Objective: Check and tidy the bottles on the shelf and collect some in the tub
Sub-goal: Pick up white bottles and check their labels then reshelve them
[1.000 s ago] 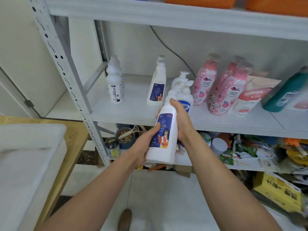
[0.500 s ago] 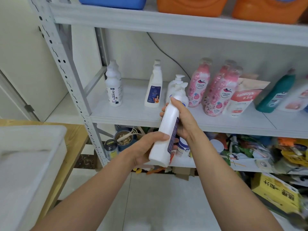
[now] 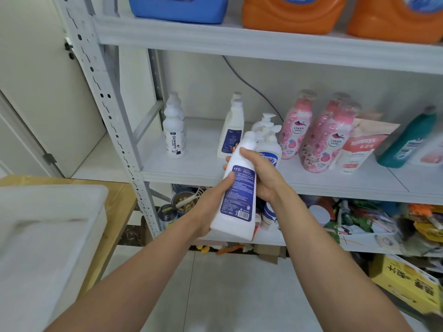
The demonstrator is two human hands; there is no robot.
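White plastic bottle (image 3: 239, 188), back label and barcode facing me, was tilted with its cap toward twelve o'clock, held up in front of the middle shelf (image 3: 201, 161). My left hand (image 3: 206, 207) gripped the lower body from eight o'clock, thumb laid on the label edge. My right hand (image 3: 266, 180) wrapped the neck and shoulder from two o'clock. White tub (image 3: 60, 195) sat well apart at nine o'clock on a wooden table (image 3: 122, 200). Pink bottles (image 3: 297, 130) stood on the shelf at one o'clock.

Both hands, left (image 3: 208, 213) & right (image 3: 265, 178), hold white bottle (image 3: 237, 195) tilted, back label visible, in front of shelf (image 3: 191, 164); tub (image 3: 48, 236) at left, probably empty.
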